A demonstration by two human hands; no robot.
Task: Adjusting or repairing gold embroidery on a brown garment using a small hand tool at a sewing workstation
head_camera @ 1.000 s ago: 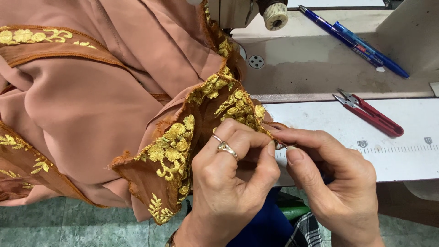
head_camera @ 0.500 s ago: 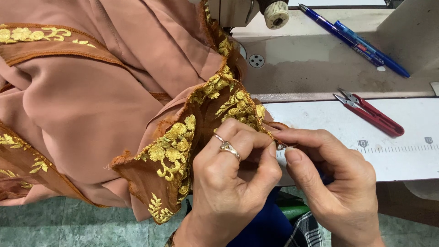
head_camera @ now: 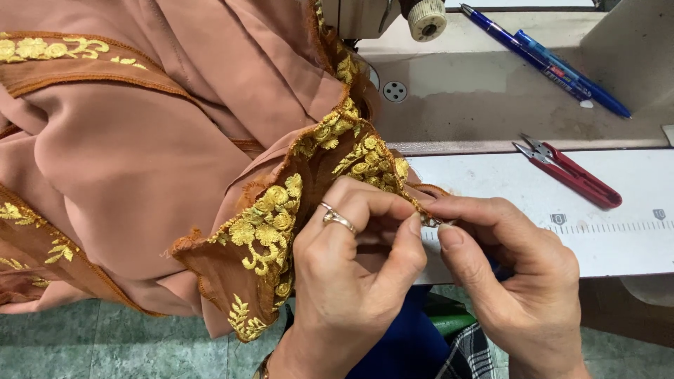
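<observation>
At the counter's near edge: we see both hands meeting over the embroidered border point(head_camera: 330, 175) of a brown garment point(head_camera: 140, 154).
Left hand: our left hand point(head_camera: 351, 274) curls tight, thumb and forefinger pinched on the border's edge; a silver ring point(head_camera: 338, 220) sits on one finger.
Right hand: our right hand point(head_camera: 519, 274) has thumb and forefinger closed together at the same spot, fingertip to fingertip with the left.
The grip: both are pinched nearly shut; between them a tiny glinting thing shows, too small for us to name.
Hidden: the edge of the border under the fingertips is covered, and we cannot tell how much cloth each grip has.
Cut off: the garment runs out of view to the left and top; both wrists leave the bottom edge.
Border: sheer brown mesh, stiffly folded, with raised golden floral stitching and a frayed edge, reaching from the grip up and leftward.
Garment: smooth, matte, softly draped cloth lying left of the hands.
Thread snips point(head_camera: 569, 172): red handles, short metal blades, lying up and right of the grip, apart from it.
Pens point(head_camera: 540, 60): two blue ones, slender and glossy, farther beyond the snips.
Counter point(head_camera: 618, 231): white, flat, with a printed ruler strip just right of the right hand.
Machine bed point(head_camera: 484, 98): worn beige metal beyond the grip, with a ribbed knob point(head_camera: 426, 17) partly cut off at the top.
Below the hands: blue and checked cloth, hard to make out.
</observation>
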